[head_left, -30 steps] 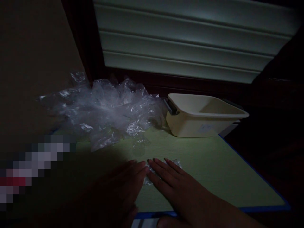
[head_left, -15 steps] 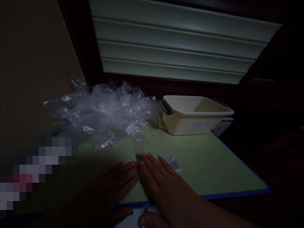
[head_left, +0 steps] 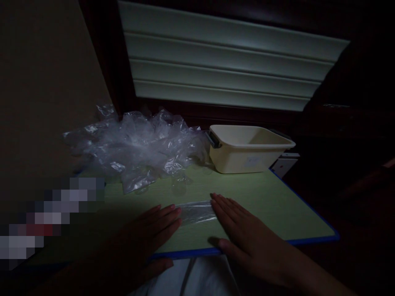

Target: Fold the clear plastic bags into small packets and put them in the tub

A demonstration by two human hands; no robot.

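A clear plastic bag [head_left: 197,211] lies flat on the pale green table [head_left: 262,205], close to its front edge. My left hand [head_left: 151,234] rests with outstretched fingers at the bag's left end, the fingertips over it. At the right end, my right hand [head_left: 243,230] touches the bag with its fingertips, fingers extended and thumb spread apart. Neither hand grasps anything. Dim light hides much of the left hand and forearm.
Crumpled clear plastic bags [head_left: 138,144] are heaped at the back left of the table. Beside them stands a cream plastic bin [head_left: 240,158] with dark handles. Behind is a slatted panel [head_left: 222,61]. Blue edging [head_left: 308,240] runs along the table's rim.
My right hand has slid to the right, away from my left hand, uncovering the bag between them. My left hand has stayed nearly in place. The view has shifted slightly.
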